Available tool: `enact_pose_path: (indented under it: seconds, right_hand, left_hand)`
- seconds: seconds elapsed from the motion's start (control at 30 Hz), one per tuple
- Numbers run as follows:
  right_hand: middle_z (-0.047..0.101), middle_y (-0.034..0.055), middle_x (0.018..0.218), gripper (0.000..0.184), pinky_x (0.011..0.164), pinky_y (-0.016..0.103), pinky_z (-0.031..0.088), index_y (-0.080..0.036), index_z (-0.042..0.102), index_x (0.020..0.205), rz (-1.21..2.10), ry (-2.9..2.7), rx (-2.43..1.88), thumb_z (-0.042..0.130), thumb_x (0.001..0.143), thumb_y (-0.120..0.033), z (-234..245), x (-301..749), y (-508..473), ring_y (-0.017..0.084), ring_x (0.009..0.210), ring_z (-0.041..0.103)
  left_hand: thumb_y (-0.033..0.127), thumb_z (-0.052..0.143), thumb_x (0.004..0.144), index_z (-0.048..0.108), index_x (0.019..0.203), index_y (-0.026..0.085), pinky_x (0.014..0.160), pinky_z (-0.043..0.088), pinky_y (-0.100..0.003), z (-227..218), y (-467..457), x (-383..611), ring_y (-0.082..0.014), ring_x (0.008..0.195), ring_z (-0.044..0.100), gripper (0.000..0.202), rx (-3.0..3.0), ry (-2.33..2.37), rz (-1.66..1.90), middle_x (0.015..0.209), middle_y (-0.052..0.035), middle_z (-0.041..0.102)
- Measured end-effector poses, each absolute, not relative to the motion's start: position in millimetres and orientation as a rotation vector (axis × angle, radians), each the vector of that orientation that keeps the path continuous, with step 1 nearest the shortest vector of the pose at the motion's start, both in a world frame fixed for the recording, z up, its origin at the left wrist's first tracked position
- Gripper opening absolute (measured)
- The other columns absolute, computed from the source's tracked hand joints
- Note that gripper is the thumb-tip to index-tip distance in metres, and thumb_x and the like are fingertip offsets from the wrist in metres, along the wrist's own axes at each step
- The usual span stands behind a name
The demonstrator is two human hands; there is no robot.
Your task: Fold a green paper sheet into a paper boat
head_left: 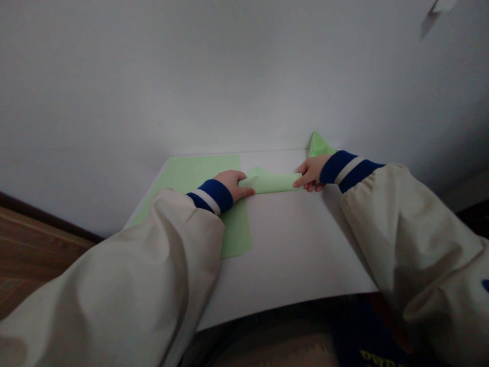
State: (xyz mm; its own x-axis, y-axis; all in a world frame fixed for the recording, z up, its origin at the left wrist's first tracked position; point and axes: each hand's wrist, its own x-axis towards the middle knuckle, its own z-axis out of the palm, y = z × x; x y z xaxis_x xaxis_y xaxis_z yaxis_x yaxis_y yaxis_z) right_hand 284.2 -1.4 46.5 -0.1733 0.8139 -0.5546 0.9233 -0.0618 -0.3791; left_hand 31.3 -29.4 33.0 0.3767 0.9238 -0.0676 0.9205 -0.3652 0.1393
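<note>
A folded strip of light green paper (272,182) lies across the white table (298,255), held at both ends. My left hand (234,184) pinches its left end with the thumb under the fold. My right hand (312,172) pinches its right end, fingers pressed together on the paper. Both arms wear beige sleeves with blue and white cuffs.
A stack of flat light green sheets (198,176) lies on the table's left part, partly under my left arm. A folded green paper piece (319,145) stands against the white wall at the back right. Wooden floor shows at the left.
</note>
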Motion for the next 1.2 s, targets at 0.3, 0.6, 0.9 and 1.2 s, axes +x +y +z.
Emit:
enact_pose_path:
  seconds: [0.3,0.6,0.9,1.2]
  right_hand:
    - [0.06,-0.0003,0.056,0.033,0.047,0.023,0.045,-0.019,0.053,0.057,-0.873,2.109,1.823,0.066,0.069,-0.047,41.0,284.9,5.3,0.011,0.049,0.055]
    - [0.058,-0.0023,0.053,0.031,0.043,0.022,0.044,-0.019,0.055,0.06,-0.915,2.103,1.816,0.07,0.066,-0.045,46.6,286.2,-1.3,0.008,0.043,0.05]
    - [0.061,0.0015,0.055,0.036,0.046,0.024,0.045,-0.018,0.056,0.053,-0.833,2.078,1.812,0.068,0.066,-0.049,44.7,286.4,6.5,0.011,0.048,0.053]
    - [0.06,0.0002,0.055,0.033,0.044,0.021,0.04,-0.017,0.056,0.057,-0.907,2.051,1.827,0.07,0.065,-0.045,43.7,289.3,7.9,0.01,0.049,0.054]
  left_hand:
    - [0.052,0.05,0.073,0.065,0.096,0.015,0.064,0.038,-0.028,35.8,-30.3,32.4,-0.0209,0.074,0.056,0.046,2.461,1.673,0.046,0.081,-0.0069,0.063]
    - [0.053,0.049,0.074,0.065,0.09,0.016,0.061,0.037,-0.028,33.3,-29.5,30.7,-0.02,0.071,0.055,0.044,2.476,1.655,0.056,0.077,-0.0059,0.063]
    - [0.051,0.05,0.074,0.065,0.091,0.017,0.059,0.036,-0.027,35.9,-31.7,33.2,-0.0198,0.07,0.056,0.041,2.482,1.682,0.035,0.077,-0.0056,0.064]
    - [0.051,0.049,0.075,0.065,0.093,0.015,0.062,0.037,-0.028,33.9,-30.7,31.7,-0.0205,0.073,0.056,0.044,2.501,1.661,0.033,0.079,-0.0072,0.063]
